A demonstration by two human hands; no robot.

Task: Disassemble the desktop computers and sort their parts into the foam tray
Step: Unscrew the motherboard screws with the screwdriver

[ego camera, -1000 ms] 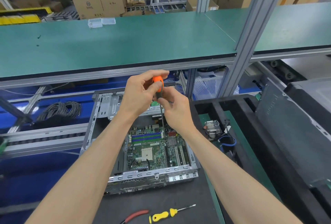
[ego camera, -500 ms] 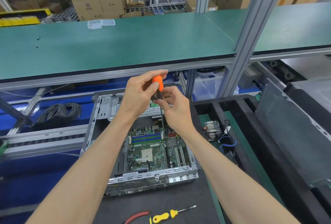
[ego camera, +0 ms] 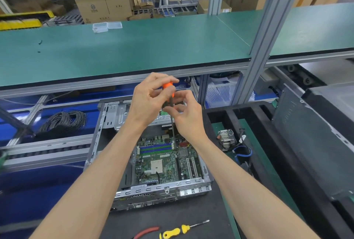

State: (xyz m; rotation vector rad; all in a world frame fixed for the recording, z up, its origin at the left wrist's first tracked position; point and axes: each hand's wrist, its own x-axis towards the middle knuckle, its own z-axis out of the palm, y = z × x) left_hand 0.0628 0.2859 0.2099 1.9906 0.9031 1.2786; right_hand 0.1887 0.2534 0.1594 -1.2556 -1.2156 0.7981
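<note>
An open desktop computer case [ego camera: 99,133] lies in front of me with its green motherboard [ego camera: 164,160] exposed. Above it, both hands hold an orange-handled screwdriver [ego camera: 168,86] upright, its thin shaft reaching down to the board by the blue memory slots. My left hand [ego camera: 147,101] wraps the handle's top. My right hand [ego camera: 185,114] pinches the dark lower part of the handle. The black foam tray [ego camera: 268,135] stands to the right, with a metal heatsink [ego camera: 227,139] and a blue cable [ego camera: 242,152] in one slot.
A yellow screwdriver [ego camera: 180,230] and red-handled pliers [ego camera: 146,232] lie on the dark mat near me. A grey metal case panel [ego camera: 314,143] leans at the right. A coil of black cable [ego camera: 63,121] sits at the left. A green shelf [ego camera: 134,47] spans overhead.
My fingers have shifted slightly round the screwdriver handle, as if turning it; the tool and both arms stay in place over the motherboard.
</note>
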